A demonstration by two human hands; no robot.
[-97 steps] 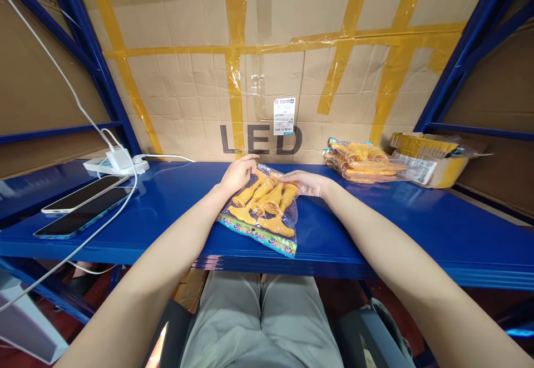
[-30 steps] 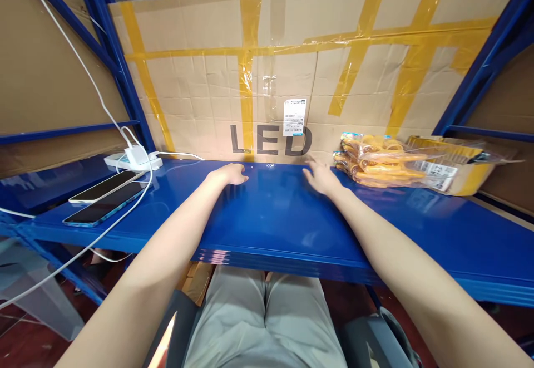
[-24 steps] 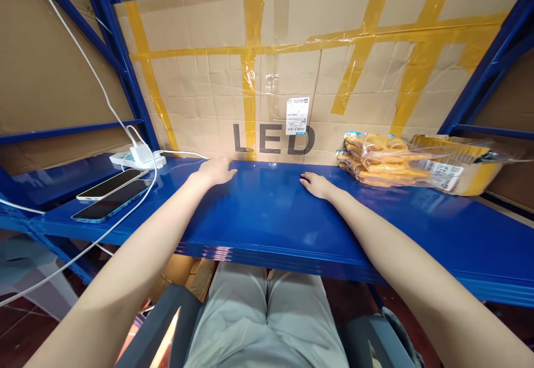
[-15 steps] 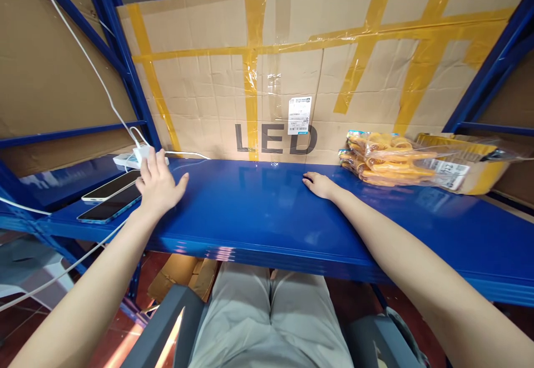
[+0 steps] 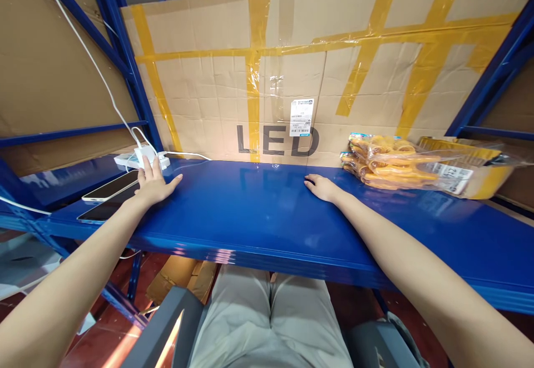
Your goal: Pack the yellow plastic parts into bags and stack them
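Note:
My left hand (image 5: 153, 183) is spread wide over the left part of the blue shelf (image 5: 242, 206), thumb pointing right, with nothing in it. Just beyond its fingertips lies a white power strip (image 5: 125, 160) with a plugged-in white charger. Two phones lie side by side to the left of this hand: a white-edged phone (image 5: 109, 186) and a dark phone (image 5: 100, 210), partly hidden by my hand and forearm. Near the shelf's middle, my right hand (image 5: 322, 186) rests on the surface, fingers loosely bent and pointing left, holding nothing.
Clear bags of orange-yellow items (image 5: 386, 162) lie at the back right beside an open cardboard box (image 5: 488, 173). A large taped cardboard panel (image 5: 200, 95) marked LED stands behind the shelf. Blue posts flank it. A white cable (image 5: 89, 56) hangs at the left.
My left hand has lowered and shifted slightly left, uncovering more of the power strip and covering more of the dark phone. My right hand stays in place. The view shifts slightly.

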